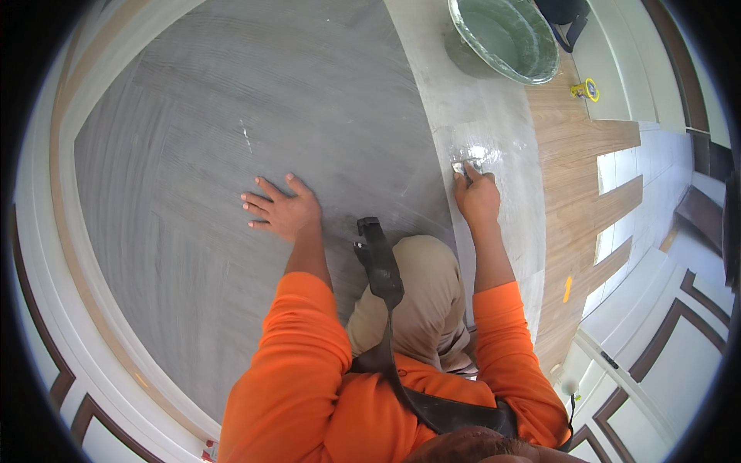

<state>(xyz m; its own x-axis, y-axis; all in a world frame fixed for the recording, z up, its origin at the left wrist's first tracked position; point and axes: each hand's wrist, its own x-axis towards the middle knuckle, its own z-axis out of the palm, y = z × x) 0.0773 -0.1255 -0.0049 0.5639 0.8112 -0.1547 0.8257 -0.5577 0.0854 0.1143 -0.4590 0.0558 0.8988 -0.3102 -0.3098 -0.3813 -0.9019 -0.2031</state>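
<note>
My left hand [287, 211] lies flat on the grey wood-grain floor [201, 154], fingers spread, holding nothing. My right hand [478, 202] is closed around a small putty knife [466, 167], its metal blade against a pale grey strip [502, 224] that runs along the right edge of the darker floor. Just beyond the blade, a shiny wet patch [482, 140] catches the light. The handle is mostly hidden under my fingers.
A green bucket [463, 58] with whitish smears inside stands at the far right. Beside it are a small yellow tub [588, 89] and staggered brown wood planks [571, 193] over white tiles [656, 158]. A black strap [382, 270] hangs before my knee.
</note>
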